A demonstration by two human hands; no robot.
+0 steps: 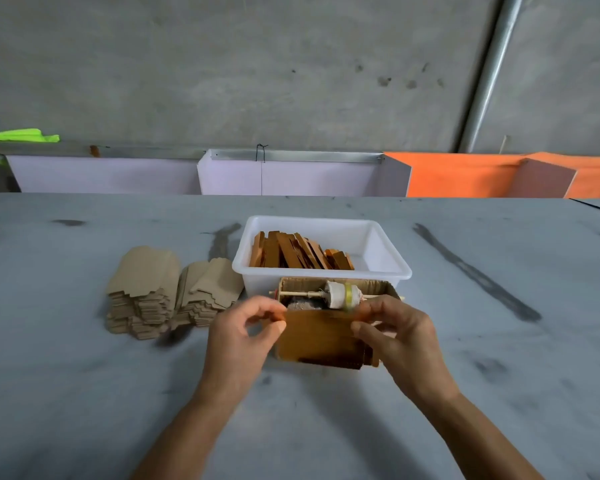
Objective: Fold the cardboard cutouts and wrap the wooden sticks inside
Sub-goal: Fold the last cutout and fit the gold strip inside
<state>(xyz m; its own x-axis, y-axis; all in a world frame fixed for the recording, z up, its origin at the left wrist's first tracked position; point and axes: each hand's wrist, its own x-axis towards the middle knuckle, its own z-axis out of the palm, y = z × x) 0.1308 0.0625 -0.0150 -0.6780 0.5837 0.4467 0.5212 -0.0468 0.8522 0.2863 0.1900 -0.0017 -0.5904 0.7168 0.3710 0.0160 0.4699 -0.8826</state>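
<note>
Both hands seemingly pinch thread; white tub holds wooden sticks.

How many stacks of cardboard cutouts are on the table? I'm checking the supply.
2. One stack lies far left on the table; the other stack sits beside it, next to the white tub. Cutouts lower in each stack are hidden.
</note>
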